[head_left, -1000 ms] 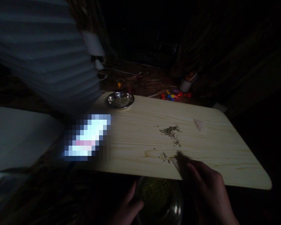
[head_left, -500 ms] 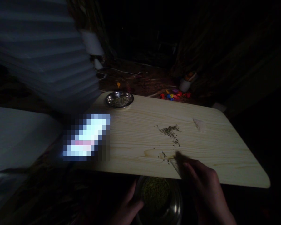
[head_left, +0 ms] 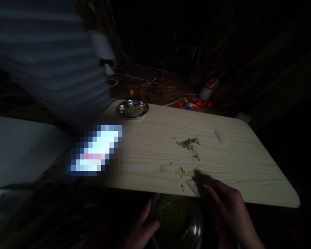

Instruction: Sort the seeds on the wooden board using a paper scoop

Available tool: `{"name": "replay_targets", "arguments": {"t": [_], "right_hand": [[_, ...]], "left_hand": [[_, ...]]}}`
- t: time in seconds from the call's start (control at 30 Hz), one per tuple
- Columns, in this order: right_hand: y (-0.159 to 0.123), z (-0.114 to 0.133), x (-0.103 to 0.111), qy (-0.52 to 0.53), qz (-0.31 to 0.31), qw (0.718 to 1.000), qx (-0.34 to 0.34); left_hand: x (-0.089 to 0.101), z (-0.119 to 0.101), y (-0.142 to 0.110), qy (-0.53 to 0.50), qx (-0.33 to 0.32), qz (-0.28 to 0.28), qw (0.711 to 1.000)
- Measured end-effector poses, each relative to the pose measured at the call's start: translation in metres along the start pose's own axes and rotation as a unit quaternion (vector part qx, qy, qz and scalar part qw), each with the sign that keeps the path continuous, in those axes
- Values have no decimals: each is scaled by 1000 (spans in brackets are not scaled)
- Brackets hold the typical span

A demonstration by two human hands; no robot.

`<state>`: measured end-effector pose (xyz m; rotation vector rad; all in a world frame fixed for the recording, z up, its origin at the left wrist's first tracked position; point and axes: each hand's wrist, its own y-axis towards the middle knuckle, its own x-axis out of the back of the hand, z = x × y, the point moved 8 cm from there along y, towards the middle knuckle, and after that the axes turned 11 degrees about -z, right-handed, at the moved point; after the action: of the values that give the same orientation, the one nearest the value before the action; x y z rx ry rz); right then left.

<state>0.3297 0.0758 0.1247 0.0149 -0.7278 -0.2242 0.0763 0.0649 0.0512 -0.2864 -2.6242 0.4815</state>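
Observation:
My left hand (head_left: 142, 228) grips the left side of a metal bowl (head_left: 195, 230), its thumb over the rim. Small green beans (head_left: 173, 211), which look like mung beans, fill much of the bowl, held just below the table's front edge. In my closed right hand (head_left: 226, 199) is a thin, flat, see-through card (head_left: 193, 187), its edge on the tabletop near the front edge. A few loose beans (head_left: 181, 171) lie just left of the card. Farther back a larger scatter of beans (head_left: 189, 143) spreads over the wooden table (head_left: 145, 155).
At the far left corner stands a shallow metal dish (head_left: 133, 110) with seeds or beans in it. A small pale triangular patch (head_left: 221, 137) lies on the right. A bright blurred-out screen (head_left: 97, 150) is on the left. Colourful small pieces (head_left: 194, 104) lie beyond the table.
My right hand has drawn the card slightly toward the table's front edge. A couple of beans have shifted nearer that edge. My left hand and the bowl are almost unmoved.

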Motion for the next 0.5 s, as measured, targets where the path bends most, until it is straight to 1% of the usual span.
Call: {"name": "replay_targets", "arguments": {"t": [0.07, 0.17, 0.2, 0.3, 0.37, 0.5], "right_hand": [[-1, 3, -4, 4, 4, 1000, 5], [-5, 10, -12, 14, 16, 1000, 12], [-7, 13, -14, 16, 24, 999, 14], [-12, 16, -20, 18, 52, 998, 18], [-11, 14, -17, 18, 44, 999, 15], [-7, 3, 0, -10, -10, 1000, 7]], "left_hand": [[3, 5, -2, 30, 22, -6, 999], [3, 12, -4, 84, 70, 3, 994], [2, 12, -5, 95, 77, 6, 992], [3, 10, -4, 107, 71, 5, 992], [6, 10, -4, 107, 73, 1, 992], [9, 7, -2, 114, 51, -7, 992]]}}
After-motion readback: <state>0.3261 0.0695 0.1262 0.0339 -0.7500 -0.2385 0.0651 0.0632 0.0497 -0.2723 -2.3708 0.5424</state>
